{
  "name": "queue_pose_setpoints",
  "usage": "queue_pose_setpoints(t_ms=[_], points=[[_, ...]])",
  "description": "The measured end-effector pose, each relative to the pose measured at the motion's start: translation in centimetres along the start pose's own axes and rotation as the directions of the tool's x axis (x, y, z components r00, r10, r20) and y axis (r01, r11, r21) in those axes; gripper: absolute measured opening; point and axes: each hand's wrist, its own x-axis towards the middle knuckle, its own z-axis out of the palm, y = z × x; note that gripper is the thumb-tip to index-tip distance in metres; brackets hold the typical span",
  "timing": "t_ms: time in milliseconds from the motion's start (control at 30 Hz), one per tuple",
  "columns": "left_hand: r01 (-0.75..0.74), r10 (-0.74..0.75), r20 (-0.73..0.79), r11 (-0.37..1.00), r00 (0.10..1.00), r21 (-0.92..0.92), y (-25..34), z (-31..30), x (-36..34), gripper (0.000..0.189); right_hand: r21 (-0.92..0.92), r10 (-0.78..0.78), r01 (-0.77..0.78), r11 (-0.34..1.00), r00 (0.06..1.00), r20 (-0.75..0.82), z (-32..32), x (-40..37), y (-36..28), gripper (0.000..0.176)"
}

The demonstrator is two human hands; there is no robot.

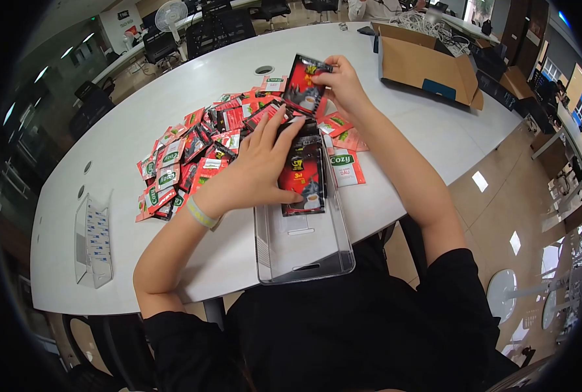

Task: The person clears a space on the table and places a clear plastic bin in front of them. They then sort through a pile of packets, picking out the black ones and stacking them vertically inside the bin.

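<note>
My right hand (344, 85) is closed on a black and red coffee sachet (304, 86), held up at the far end of a clear plastic box (271, 251). Inside that box lie other coffee sachets (306, 171), upper faces showing a cup. My left hand (255, 171) rests over them with fingers spread, its thumb on the top sachet. A heap of red Cozy tea sachets (168, 176) mixed with black ones spreads to the left of the box. One Cozy sachet (347, 168) lies against the box's right side.
A second clear box (95, 245) with blue-printed strips stands at the table's left. An open cardboard box (428, 68) sits at the back right beside a bundle of white cables (438, 27). The near edge of the white table (382, 225) runs under the clear box.
</note>
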Motion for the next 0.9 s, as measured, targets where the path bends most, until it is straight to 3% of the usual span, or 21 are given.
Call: queue_pose_setpoints(t_ms=[67,100,200,267,333,367,500,600,633,700,767,867,900], points=[[-0.020,0.024,0.017,0.974,1.000,-0.224,-0.5,0.0,0.2,0.112,0.309,-0.004,-0.006,0.951,1.000,0.031,0.4,-0.3,-1.2,0.034],[-0.005,0.013,0.040,0.980,0.999,-0.198,-0.5,0.0,0.3,0.114,0.375,-0.017,-0.002,0.927,0.999,0.048,0.7,-0.6,-1.7,0.034],[0.113,-0.086,0.100,0.947,0.991,-0.300,-0.1,-1.0,0.3,0.119,0.421,-0.056,-0.038,0.906,0.977,0.207,0.6,-1.3,-3.3,0.036],[0.124,-0.102,0.092,0.951,0.991,-0.283,-0.7,-0.5,0.5,0.121,0.436,-0.058,-0.047,0.899,0.973,0.225,0.7,-1.8,-4.5,0.040],[-0.120,0.076,-0.175,0.958,0.982,-0.260,-2.2,1.3,0.8,0.120,0.375,-0.181,0.029,0.927,0.909,0.376,0.6,-2.6,-5.4,0.043],[-0.141,0.086,-0.233,0.962,0.969,-0.235,-1.9,1.2,0.8,0.117,0.341,-0.205,0.067,0.938,0.899,0.387,0.5,-2.5,-5.4,0.042],[0.015,-0.078,-0.141,0.915,0.987,-0.402,-1.4,1.2,0.8,0.113,0.392,-0.261,0.118,0.912,0.905,0.335,0.1,-2.1,-5.5,0.037],[0.033,-0.091,-0.140,0.929,0.986,-0.369,-1.6,1.5,0.9,0.112,0.447,-0.301,0.126,0.885,0.890,0.344,-0.5,-1.8,-5.9,0.034],[0.035,-0.096,-0.151,0.930,0.984,-0.365,-1.9,2.0,1.0,0.112,0.460,-0.286,0.074,0.885,0.865,0.412,-0.7,-1.9,-6.1,0.033],[-0.042,-0.014,-0.256,0.976,0.967,-0.214,-2.4,2.6,1.1,0.108,0.363,-0.181,-0.044,0.931,0.806,0.563,-0.5,-2.6,-6.5,0.033],[-0.098,0.019,-0.255,0.948,0.967,-0.304,-3.1,2.8,1.4,0.107,0.196,-0.071,-0.101,0.975,0.696,0.715,0.3,-3.5,-6.6,0.027],[-0.149,0.101,-0.133,0.893,0.986,-0.426,-3.8,3.0,2.0,0.097,-0.175,0.069,0.121,0.977,0.597,0.799,1.8,-4.7,-7.0,0.016],[-0.105,0.032,-0.141,0.826,0.989,-0.554,-3.6,2.8,2.1,0.093,-0.175,0.074,0.110,0.978,0.602,0.795,2.0,-5.0,-7.2,0.016]])
